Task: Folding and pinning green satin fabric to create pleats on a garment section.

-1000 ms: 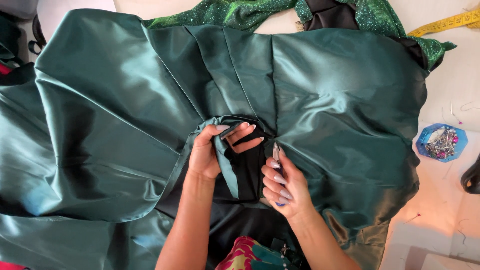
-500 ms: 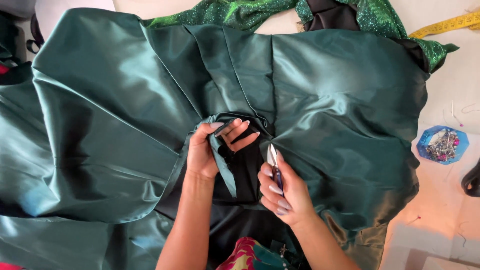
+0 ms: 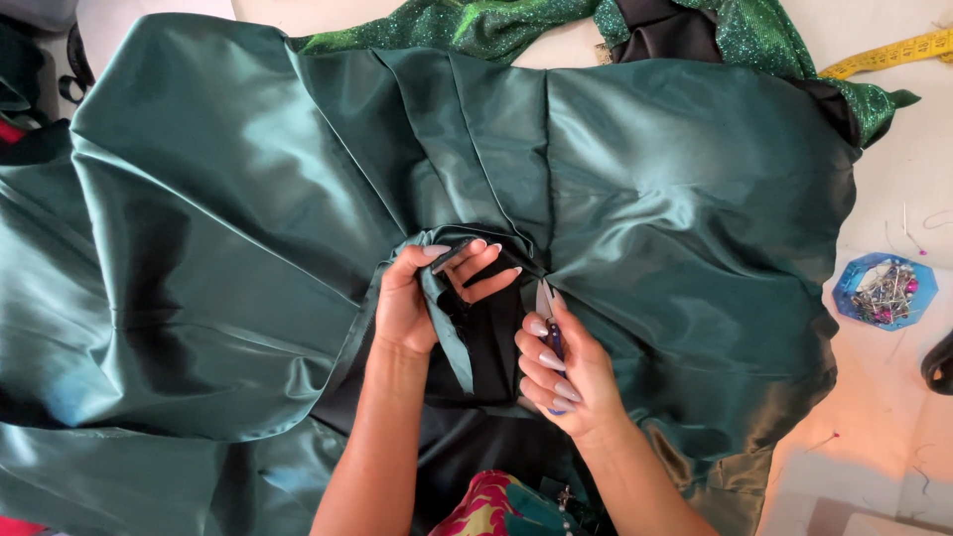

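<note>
A large dark green satin garment lies spread over the table, with pleats running to a gathered middle. My left hand pinches a folded green edge with black lining at that middle, fingers curled around the fabric. My right hand is closed on small thread snips with a blue handle, the metal tips pointing up toward the seam beside my left fingers.
Glittery green fabric with a black piece lies at the top. A yellow measuring tape runs along the upper right. A blue dish of pins sits on the white table at right. A dark object is at the right edge.
My right hand has shifted a little right and up with the snips. My left fingers have regripped the folded edge, holding it slightly higher.
</note>
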